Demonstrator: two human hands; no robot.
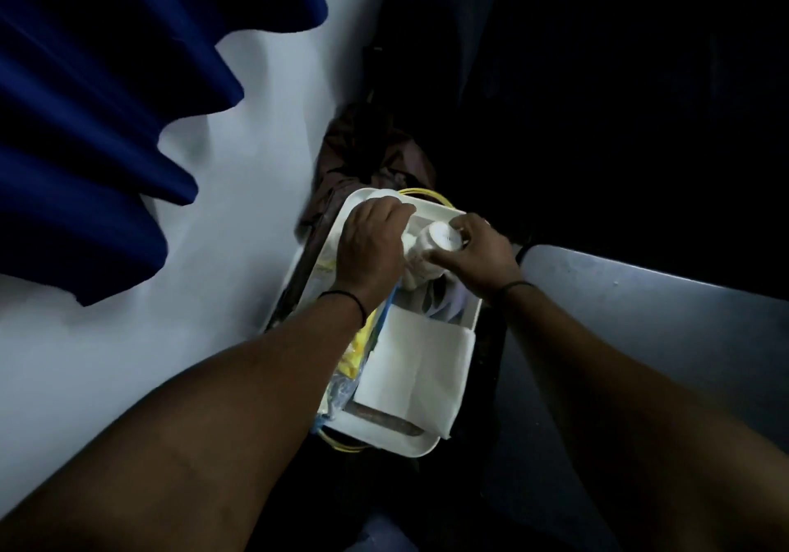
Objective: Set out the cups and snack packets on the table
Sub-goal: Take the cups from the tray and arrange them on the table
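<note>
Both forearms reach into the tray (420, 445). Right hand (478, 253) grips a stack of cups (431, 248); left hand (371, 244) is curled, its hold unclear. Nothing looks set out yet.

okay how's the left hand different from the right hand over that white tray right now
The left hand lies knuckles-up over the white tray's far corner, its fingers hidden; the right hand is closed around a stack of white cups tipped on its side. The left hand is nearer the wall; the right is nearer the table. Both wrists wear a dark band.
</note>
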